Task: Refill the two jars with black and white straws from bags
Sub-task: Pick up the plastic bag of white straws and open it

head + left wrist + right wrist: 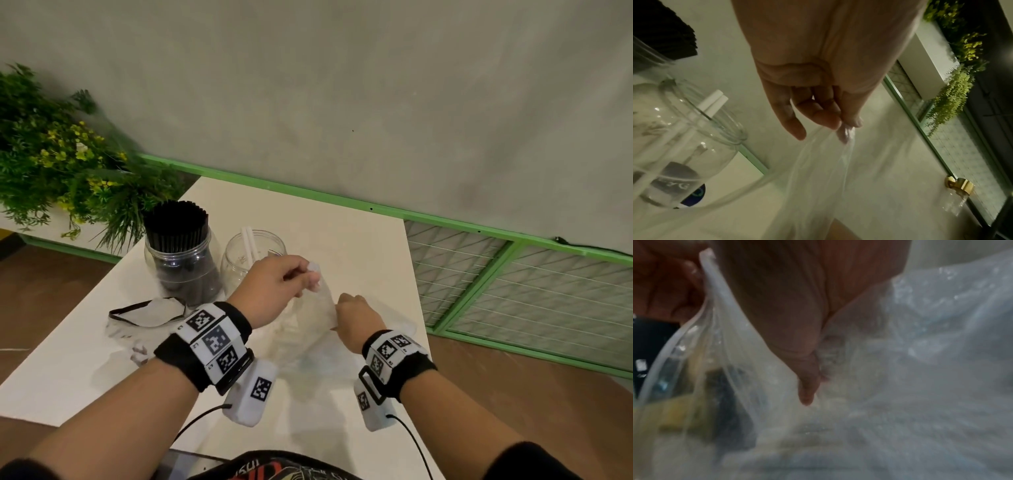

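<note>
A clear jar [178, 260] packed with black straws [176, 219] stands at the back left of the white table [370, 260]. Beside it, a second clear jar [239, 260] holds two white straws [249, 243]. In front of both, a clear plastic bag [308, 329] with white straws [818, 431] in it is held up off the table. My left hand [310, 274] pinches the bag's top edge, as the left wrist view shows [846, 128]. My right hand [342, 303] grips the bag's film on the right side; its thumb [807, 389] is in front and its fingers are blurred behind the plastic.
An empty clear bag with a dark rim [147, 315] lies crumpled left of my left wrist. A leafy plant [61, 154] stands at the back left. A green-framed mesh fence [513, 284] runs along the table's far and right sides.
</note>
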